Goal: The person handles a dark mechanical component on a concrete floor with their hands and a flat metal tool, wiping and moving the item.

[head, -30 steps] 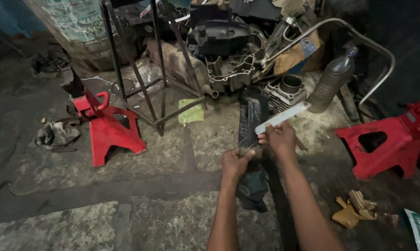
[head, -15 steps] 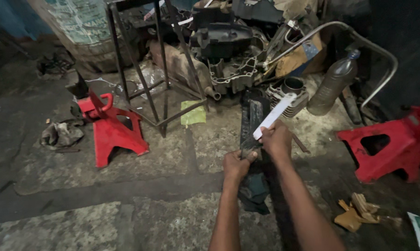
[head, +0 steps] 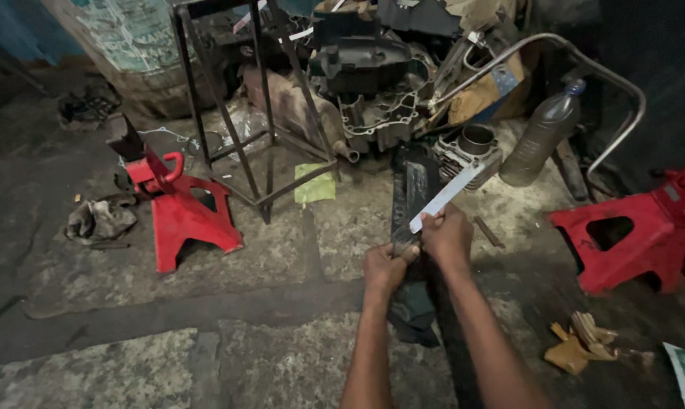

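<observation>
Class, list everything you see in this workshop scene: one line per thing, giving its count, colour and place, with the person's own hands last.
Jack stands: two, red, one left, one far right on the floor.
Metal stool frame: one, dark, upper left of centre.
Engine parts pile: one heap, dark grey, top centre.
Engine cylinder: one, grey, right of the pile.
Plastic bottle: one, murky clear, upper right.
Bent metal tube: one, silver, upper right.
Rag: one, grey, far left.
Wood scraps: a few, tan, lower right.
Dark strip: one, black, centre, gripped by left hand.
Flat white strip: one, white, held in right hand.
</observation>
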